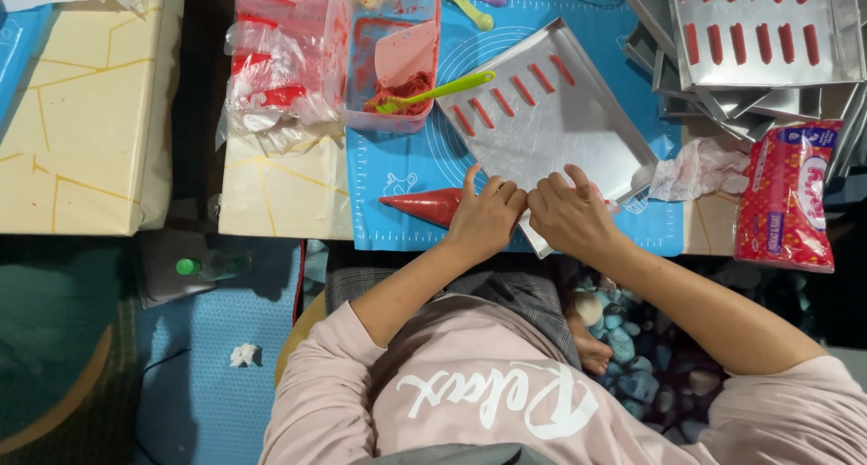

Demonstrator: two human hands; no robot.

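Our hands cover the near corner of the metal tray [551,122] and the wide end of the red piping bag [424,203]. The stacked trays [768,32] run off the top edge. The red packet's [786,199] print is unreadable.

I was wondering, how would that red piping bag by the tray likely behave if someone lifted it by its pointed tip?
The red piping bag would probably sag, since it looks soft and full. It may feel heavy for its size. Its tapered cone shape suggests it could roll in an arc on the blue mat if nudged.
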